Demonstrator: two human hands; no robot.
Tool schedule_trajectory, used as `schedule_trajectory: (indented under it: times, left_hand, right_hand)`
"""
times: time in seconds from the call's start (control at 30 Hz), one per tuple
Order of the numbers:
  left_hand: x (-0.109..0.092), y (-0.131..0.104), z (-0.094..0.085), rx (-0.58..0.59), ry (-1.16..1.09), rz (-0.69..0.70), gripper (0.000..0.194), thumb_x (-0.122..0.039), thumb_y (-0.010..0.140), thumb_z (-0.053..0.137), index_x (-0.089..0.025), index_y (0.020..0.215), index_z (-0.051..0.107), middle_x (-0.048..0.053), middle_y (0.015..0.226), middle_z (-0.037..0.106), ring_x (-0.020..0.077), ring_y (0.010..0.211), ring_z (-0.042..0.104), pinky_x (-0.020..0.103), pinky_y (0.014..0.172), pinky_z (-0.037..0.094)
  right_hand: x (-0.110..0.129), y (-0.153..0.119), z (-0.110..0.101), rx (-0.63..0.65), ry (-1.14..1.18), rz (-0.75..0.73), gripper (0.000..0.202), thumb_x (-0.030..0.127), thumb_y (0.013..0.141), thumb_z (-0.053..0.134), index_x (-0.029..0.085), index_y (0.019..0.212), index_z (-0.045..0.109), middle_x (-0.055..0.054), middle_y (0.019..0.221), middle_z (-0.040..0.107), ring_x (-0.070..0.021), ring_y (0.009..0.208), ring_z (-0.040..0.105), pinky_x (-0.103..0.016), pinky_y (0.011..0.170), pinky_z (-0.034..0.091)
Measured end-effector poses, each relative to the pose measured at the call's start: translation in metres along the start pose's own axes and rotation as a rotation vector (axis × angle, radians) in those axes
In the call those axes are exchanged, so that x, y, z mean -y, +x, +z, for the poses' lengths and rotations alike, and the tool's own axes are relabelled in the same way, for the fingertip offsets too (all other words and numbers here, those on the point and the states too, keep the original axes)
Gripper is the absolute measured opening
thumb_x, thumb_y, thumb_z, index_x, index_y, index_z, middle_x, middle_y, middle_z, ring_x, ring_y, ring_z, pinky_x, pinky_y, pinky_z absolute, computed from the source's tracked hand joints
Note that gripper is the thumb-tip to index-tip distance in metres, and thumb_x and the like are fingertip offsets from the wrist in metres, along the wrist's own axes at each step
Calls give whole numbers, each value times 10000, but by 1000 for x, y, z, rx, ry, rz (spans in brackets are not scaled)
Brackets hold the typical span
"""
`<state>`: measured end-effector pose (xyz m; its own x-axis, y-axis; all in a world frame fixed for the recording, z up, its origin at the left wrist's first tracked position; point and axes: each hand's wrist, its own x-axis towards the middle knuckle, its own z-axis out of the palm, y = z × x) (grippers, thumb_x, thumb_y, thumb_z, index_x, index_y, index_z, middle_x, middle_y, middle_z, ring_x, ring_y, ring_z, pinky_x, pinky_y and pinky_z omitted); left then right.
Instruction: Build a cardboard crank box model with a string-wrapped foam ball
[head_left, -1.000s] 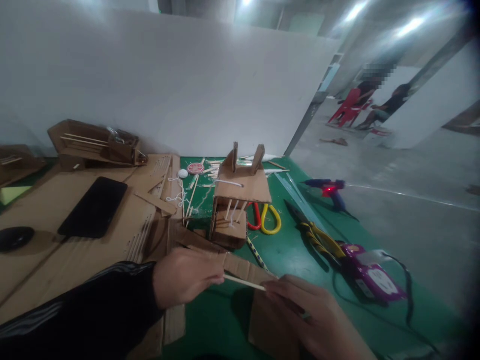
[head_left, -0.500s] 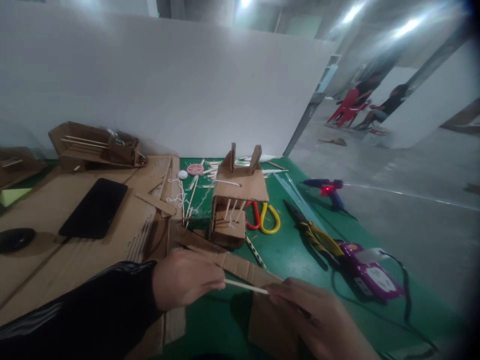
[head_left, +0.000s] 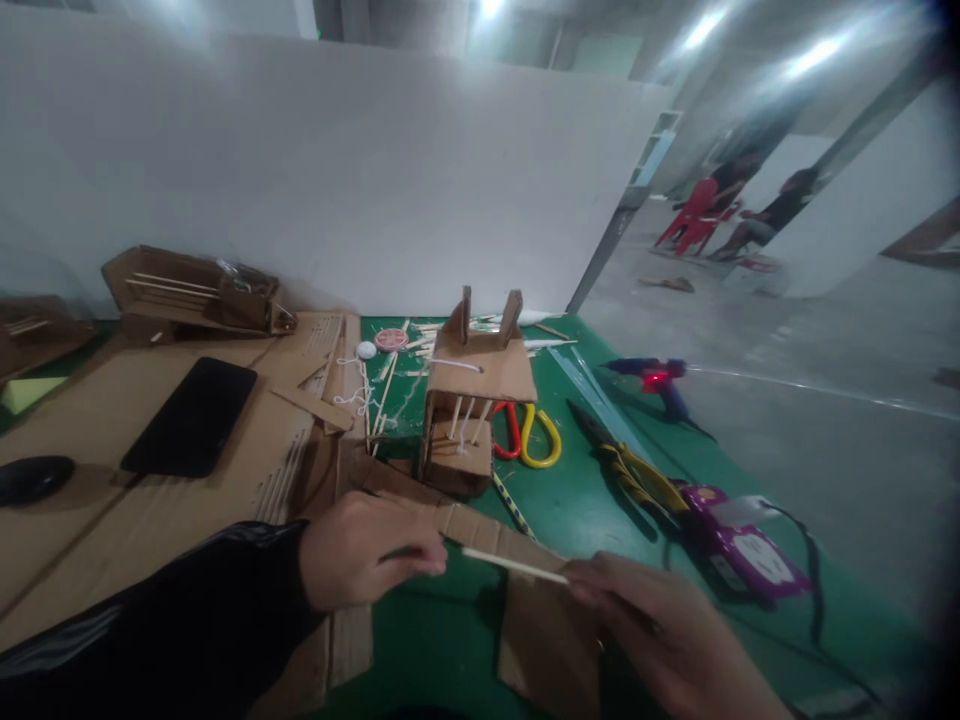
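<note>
Thumb and fingers of my right hand [head_left: 660,625] pinch one end of a thin wooden stick [head_left: 514,567], which points left above the table. My left hand [head_left: 371,555] is closed just left of the stick's free end, with a small gap between them. Whether anything is in its fingers, I cannot make out. Beyond both hands stands a cardboard structure [head_left: 487,370] with two upright tabs on top and thin sticks joining its upper plate to a lower box. Cardboard strips [head_left: 480,525] lie between it and my hands. Under my right hand is a flat cardboard piece [head_left: 544,640].
Scissors with red and yellow handles [head_left: 541,440], pliers [head_left: 637,475], a purple device [head_left: 750,550] and a glue gun [head_left: 660,380] lie on the green table at right. At left are a black phone [head_left: 191,415] and another cardboard build [head_left: 195,295]. A white partition [head_left: 337,180] stands behind.
My left hand has come off the stick and shifted slightly left. My right hand has drawn the stick a little to the right.
</note>
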<state>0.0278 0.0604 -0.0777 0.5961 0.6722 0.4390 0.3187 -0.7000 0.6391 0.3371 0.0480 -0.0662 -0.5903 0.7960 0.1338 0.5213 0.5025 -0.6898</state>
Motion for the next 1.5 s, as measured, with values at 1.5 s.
schedule_trajectory:
  times: [1.5]
  left_hand:
    - [-6, 1, -1, 53, -455, -418, 198, -263, 781, 738, -158, 719, 582, 61, 785, 788, 175, 751, 758, 205, 670, 564]
  right_hand:
    - [-5, 12, 3, -30, -25, -60, 144, 219, 956, 532, 245, 987, 670, -18, 830, 649, -143, 739, 625, -233, 629, 467]
